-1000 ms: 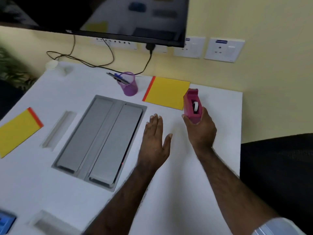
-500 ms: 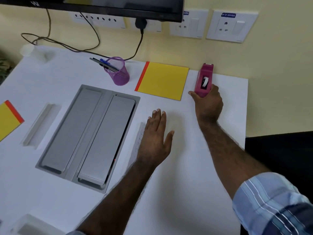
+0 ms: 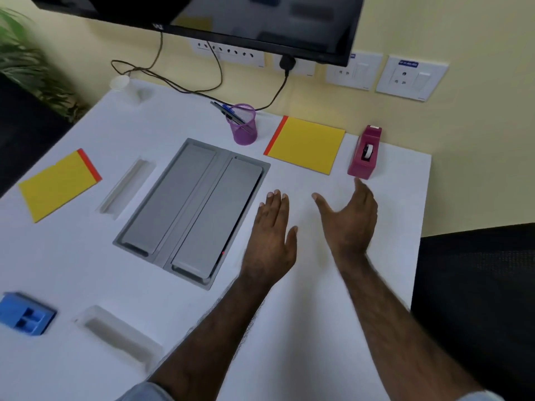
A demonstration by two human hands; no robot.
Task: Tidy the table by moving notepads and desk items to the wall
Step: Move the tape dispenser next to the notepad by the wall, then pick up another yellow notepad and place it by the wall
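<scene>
Tape dispenser (image 3: 365, 153), pen cup (image 3: 244, 124) and one notepad (image 3: 305, 144) stood by the far wall; second notepad (image 3: 59, 183) and blue item (image 3: 24, 314) remained left; left hand (image 3: 272, 235) and right hand (image 3: 347, 221) empty, fingers loosely spread.

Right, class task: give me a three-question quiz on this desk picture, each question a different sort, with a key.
1. True or false: the right hand holds the pink tape dispenser.
2. Which item stands at the wall between the purple pen holder and the dispenser? A) blue sharpener B) yellow notepad C) paper cup
3. Fill in: the left hand rests flat on the white ____.

Key:
1. False; the hand is open and the dispenser stands alone.
2. B, the yellow notepad.
3. Table.
</scene>
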